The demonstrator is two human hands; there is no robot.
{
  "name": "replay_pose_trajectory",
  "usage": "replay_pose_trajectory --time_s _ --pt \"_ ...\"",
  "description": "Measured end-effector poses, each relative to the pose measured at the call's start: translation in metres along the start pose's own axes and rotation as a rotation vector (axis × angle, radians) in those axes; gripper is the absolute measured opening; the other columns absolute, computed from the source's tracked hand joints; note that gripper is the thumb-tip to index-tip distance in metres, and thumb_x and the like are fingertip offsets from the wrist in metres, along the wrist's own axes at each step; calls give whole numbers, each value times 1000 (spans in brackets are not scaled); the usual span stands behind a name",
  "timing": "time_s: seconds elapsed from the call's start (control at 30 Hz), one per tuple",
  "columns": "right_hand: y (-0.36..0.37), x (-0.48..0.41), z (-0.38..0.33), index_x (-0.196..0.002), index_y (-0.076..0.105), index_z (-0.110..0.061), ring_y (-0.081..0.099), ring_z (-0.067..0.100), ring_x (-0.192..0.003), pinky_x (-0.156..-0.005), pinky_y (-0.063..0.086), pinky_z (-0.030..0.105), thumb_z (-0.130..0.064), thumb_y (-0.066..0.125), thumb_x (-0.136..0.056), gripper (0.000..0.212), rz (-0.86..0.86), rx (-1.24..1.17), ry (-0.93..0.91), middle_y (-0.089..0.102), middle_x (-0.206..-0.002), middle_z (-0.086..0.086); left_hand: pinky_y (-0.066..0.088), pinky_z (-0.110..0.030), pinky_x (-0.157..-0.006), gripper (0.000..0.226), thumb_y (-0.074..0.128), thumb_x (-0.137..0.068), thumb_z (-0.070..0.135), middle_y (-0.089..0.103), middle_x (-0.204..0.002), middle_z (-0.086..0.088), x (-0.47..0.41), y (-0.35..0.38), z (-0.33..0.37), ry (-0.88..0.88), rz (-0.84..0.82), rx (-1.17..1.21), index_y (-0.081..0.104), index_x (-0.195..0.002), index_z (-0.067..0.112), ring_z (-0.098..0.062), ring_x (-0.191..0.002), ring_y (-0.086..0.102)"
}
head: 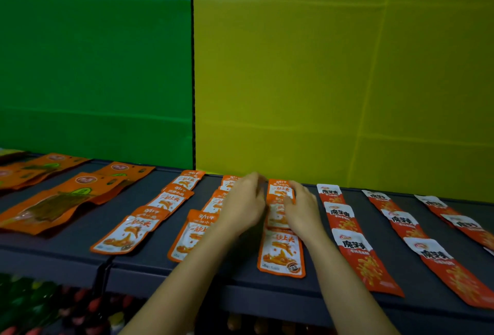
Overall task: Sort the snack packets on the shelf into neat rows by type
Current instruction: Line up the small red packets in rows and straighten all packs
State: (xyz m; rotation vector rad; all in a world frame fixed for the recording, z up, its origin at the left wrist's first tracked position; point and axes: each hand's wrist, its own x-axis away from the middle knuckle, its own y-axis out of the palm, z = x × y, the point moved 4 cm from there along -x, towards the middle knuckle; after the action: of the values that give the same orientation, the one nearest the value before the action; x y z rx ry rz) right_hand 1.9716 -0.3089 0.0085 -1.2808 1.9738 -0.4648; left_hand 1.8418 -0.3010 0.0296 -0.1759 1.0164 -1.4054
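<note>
Snack packets lie in rows on a dark shelf (66, 252). Both hands work at a row of orange-and-white packets (281, 253) near the middle. My left hand (242, 203) lies beside the row's left edge, fingers bent toward the far packet (279, 187). My right hand (303, 209) rests on the row's right side, its fingers over the middle packet, which is mostly hidden. Whether either hand pinches a packet I cannot tell. Two more rows of the same orange-and-white packets (128, 233) lie to the left, one partly under my left arm.
Large orange packets (50, 206) lie at the far left. Rows of long red packets (355, 246) fill the right side, reaching the shelf's front edge. Green and yellow panels (294, 67) stand behind the shelf. Bottles sit on the level below (53, 310).
</note>
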Motion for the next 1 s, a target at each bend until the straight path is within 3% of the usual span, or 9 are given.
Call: replay_pose_trajectory --time_s 0.1,0.2,0.33,0.43,0.5,0.57,0.73,1.0 --pt "-9 17 -25 -139 40 -10 40 21 -133 -107 31 30 -13 39 -98 42 -51 -72 -75 45 -143 6 39 -32 -104 36 40 -92 4 54 -133 -12 18 -43 -29 -20 -2 6 51 -126 6 -25 -126 48" --pt "-2 32 -50 -137 44 -9 48 16 -126 -101 35 23 -14 40 -98 39 -198 -120 -92 51 -137 4 32 -20 -99 42 39 -91 -2 49 -138 -6 45 -75 -64 -104 -39 41 47 -131 8 -18 -129 45" --pt "31 48 -71 -136 45 -11 52 18 -122 -104 41 30 -20 43 -97 39 -272 -59 -95 54 -135 4 29 -22 -104 42 38 -97 11 42 -145 -4 65 -83 -94 -197 -163 38 37 -139 13 -17 -133 40" --pt "58 58 -74 -131 47 -11 50 23 -122 -101 42 38 -27 43 -97 39 -305 39 -77 55 -133 7 37 -25 -85 20 37 -98 18 55 -124 -8 70 -70 -98 -166 -253 -30 46 -115 13 -19 -106 52" --pt "68 65 -73 -125 50 -13 50 24 -120 -98 43 37 -31 42 -96 35 -273 76 -54 57 -128 5 30 -23 -73 6 36 -97 19 56 -113 -9 69 -65 -99 -117 -243 -109 41 -97 16 -21 -99 51" --pt "73 71 -71 -122 51 -18 50 20 -119 -96 44 35 -33 43 -96 32 -221 95 -55 59 -124 1 33 -24 -80 8 36 -97 20 54 -116 -8 67 -60 -100 -91 -242 -131 42 -99 15 -23 -109 50" --pt "70 78 -72 -130 47 -26 46 15 -122 -95 39 27 -34 46 -95 36 -188 124 -69 56 -130 -5 33 -30 -105 41 32 -98 26 42 -141 -7 65 -58 -100 -33 -264 -142 34 -136 11 -20 -130 40" --pt "67 79 -76 -139 40 -27 48 12 -123 -100 38 24 -31 47 -95 45 -202 101 -48 53 -135 -5 35 -28 -101 39 34 -99 29 48 -136 -5 58 -60 -95 -2 -299 -130 37 -135 13 -18 -123 47"
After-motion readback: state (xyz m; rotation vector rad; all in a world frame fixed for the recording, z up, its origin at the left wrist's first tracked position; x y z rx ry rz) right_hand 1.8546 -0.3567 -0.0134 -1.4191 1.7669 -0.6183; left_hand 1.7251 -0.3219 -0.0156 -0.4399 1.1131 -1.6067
